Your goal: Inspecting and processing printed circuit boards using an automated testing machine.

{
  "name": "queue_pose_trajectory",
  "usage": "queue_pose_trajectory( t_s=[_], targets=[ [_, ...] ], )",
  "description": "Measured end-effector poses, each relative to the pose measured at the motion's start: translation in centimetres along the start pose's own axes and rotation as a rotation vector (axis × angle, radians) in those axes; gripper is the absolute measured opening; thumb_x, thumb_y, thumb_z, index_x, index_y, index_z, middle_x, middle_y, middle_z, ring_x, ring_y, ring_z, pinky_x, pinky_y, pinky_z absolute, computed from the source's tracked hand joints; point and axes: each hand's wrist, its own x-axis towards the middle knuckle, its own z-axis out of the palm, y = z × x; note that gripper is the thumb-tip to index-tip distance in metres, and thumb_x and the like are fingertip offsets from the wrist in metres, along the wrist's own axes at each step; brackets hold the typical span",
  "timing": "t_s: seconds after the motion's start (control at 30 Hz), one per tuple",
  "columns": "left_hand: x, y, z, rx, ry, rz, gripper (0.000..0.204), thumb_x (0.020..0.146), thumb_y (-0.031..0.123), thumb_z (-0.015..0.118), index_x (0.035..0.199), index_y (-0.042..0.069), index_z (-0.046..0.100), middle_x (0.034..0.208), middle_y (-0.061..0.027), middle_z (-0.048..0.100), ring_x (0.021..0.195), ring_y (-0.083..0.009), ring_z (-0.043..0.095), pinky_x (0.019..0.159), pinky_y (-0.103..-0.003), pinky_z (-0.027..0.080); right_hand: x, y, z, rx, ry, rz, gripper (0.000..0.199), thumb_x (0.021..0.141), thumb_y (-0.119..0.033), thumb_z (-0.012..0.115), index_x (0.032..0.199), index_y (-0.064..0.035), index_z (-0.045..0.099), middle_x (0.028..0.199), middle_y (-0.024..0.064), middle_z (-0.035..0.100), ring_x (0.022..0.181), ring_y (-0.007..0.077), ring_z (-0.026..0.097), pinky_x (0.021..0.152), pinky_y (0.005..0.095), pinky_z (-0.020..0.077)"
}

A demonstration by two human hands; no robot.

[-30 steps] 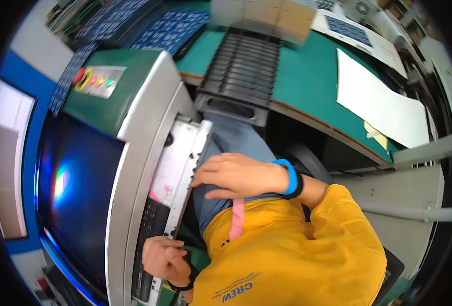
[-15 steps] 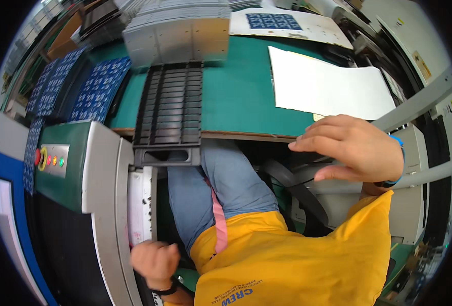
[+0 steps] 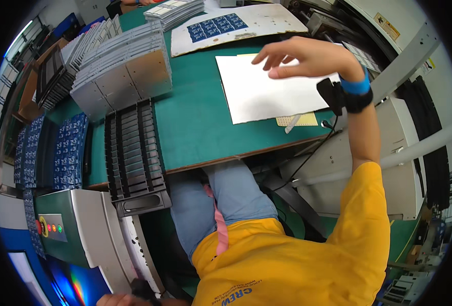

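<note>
My right hand [image 3: 307, 57] reaches over a white sheet [image 3: 272, 94] on the green table [image 3: 195, 127]. Its fingers are loosely spread and bent, the thumb apart, and nothing is in them. A blue band and a black strap circle that wrist. At the bottom left, my left hand [image 3: 117, 300] is cut off by the picture's edge beside the grey machine, its fingers hidden. A black slotted rack [image 3: 134, 153] with a handle at its near end lies on the table's left part, jutting past the front edge.
Metal plates [image 3: 121, 76] stand stacked behind the rack. Blue printed panels [image 3: 70, 153] stand at left, above a machine [image 3: 75, 219] with lit buttons. A blue patterned sheet [image 3: 217, 27] lies on a white board [image 3: 272, 28]. A yellow card [image 3: 305, 120] pokes out under the paper. A cord [image 3: 310, 158] hangs at right.
The view has swung, so the table things appear shifted left and lower. My right hand has gone forward from the table's front edge to above the paper. My left hand has dropped toward the bottom edge.
</note>
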Motion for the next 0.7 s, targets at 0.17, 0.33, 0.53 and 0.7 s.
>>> queue_pose_trajectory(
  t_s=[0.17,0.33,0.53,0.7],
  targets=[
    [3.8,6.1,7.6,-0.352,-0.111,0.038,0.037,0.087,0.017,0.054,0.051,0.008,0.053,0.049,-0.0046,0.049,0.046,-0.0181,0.047,0.047,-0.032,0.036,9.1,4.9,-1.3,-0.08,0.031,0.083,0.042,0.091,-0.034,0.057,0.117,-0.0023,0.056,0.109,0.016,0.064,0.099,0.0254,0.062,0.087,0.0323,0.0486],
    [5.7,8.7,12.2,-0.5,-0.346,0.061,0.033,0.083,0.021,0.061,0.052,0.01,0.053,0.054,-0.0002,0.053,0.051,-0.0196,0.052,0.048,-0.031,0.036,18.4,10.7,2.5,-0.264,0.237,0.134,0.061,0.084,-0.039,0.062,0.126,0.0019,0.047,0.127,0.0205,0.05,0.118,0.0338,0.048,0.098,0.0392,0.0398],
    [6.1,7.6,14.6,-0.502,-0.391,0.053,0.022,0.076,0.015,0.065,0.057,0.011,0.055,0.059,-0.0004,0.054,0.053,-0.0192,0.053,0.048,-0.029,0.039,23.0,13.3,7.1,-0.303,0.305,0.377,0.081,0.084,-0.052,0.056,0.141,-0.0017,0.027,0.147,0.0187,0.026,0.138,0.0325,0.02,0.111,0.0462,0.0189],
    [6.8,7.4,15.8,-0.521,-0.43,0.118,0.019,0.073,0.015,0.067,0.059,0.011,0.055,0.059,-0.0007,0.052,0.053,-0.0192,0.053,0.048,-0.03,0.04,21.9,13.2,6.8,-0.362,0.297,0.283,0.077,0.084,-0.047,0.058,0.14,-0.0032,0.029,0.139,0.0266,0.034,0.132,0.0411,0.029,0.108,0.0491,0.0239]
  ],
)
